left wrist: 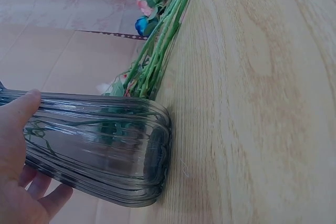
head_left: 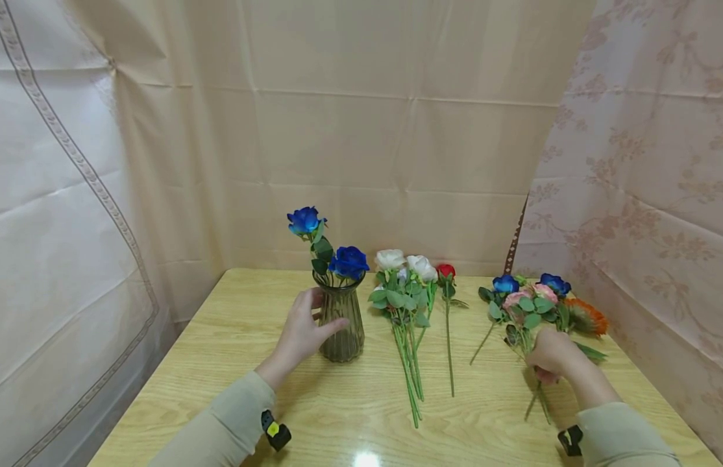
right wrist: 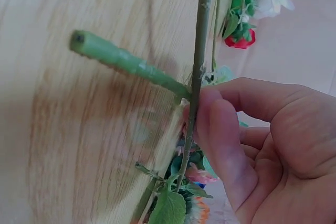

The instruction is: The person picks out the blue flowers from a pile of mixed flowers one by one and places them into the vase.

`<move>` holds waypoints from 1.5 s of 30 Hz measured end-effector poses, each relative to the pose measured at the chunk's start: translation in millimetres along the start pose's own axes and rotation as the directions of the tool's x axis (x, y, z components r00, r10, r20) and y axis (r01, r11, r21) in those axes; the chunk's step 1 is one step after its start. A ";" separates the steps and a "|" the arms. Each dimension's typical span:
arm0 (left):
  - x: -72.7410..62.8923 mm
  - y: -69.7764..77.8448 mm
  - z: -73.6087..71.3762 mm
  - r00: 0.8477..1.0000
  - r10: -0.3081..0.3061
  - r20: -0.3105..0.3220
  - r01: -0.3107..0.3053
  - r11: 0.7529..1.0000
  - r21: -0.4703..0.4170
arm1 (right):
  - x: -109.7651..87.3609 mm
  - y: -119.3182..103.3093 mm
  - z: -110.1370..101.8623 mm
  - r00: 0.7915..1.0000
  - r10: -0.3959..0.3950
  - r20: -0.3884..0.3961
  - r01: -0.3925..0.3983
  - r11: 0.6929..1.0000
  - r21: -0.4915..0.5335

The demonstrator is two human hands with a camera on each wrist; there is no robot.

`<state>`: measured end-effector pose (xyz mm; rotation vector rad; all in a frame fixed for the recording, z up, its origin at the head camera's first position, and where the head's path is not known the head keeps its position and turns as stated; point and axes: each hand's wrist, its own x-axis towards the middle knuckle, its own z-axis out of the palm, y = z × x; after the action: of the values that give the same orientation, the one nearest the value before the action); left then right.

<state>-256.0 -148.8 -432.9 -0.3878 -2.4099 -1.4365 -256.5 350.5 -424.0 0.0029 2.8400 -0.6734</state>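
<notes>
My left hand (head_left: 300, 329) grips vase (head_left: 345, 332), right hand (head_left: 555, 355) pinches stems (right wrist: 201, 30), can't tell how many. Likely picking flowers (head_left: 545, 294); next probably calls for lifting clear.

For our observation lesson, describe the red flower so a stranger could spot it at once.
On the wooden table, find the glass vase. To its right lie white flowers. Just beyond them is the red flower, on a single stem, its colour setting it apart from their white.
</notes>
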 end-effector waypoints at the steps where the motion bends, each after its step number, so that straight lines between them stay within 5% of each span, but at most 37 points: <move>1: 0.0 0.0 -0.1 1.000 0.002 0.000 -0.002 1.000 0.000 | 0.3 0.2 -0.1 1.000 0.000 0.003 0.000 1.000 0.004; 16: -0.3 0.0 0.4 1.000 -0.004 -0.002 0.004 1.000 0.010 | 0.5 -4.3 -4.4 0.999 0.034 -0.001 -0.034 0.995 0.091; 45: -0.2 -0.6 0.2 1.000 -0.003 -0.002 0.003 1.000 0.000 | -4.2 -24.8 -20.0 0.992 -0.012 -0.124 0.036 0.980 0.197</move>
<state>-256.1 -148.9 -433.5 -0.3825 -2.4108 -1.4374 -258.0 337.4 -394.7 0.0435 2.8779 -0.9927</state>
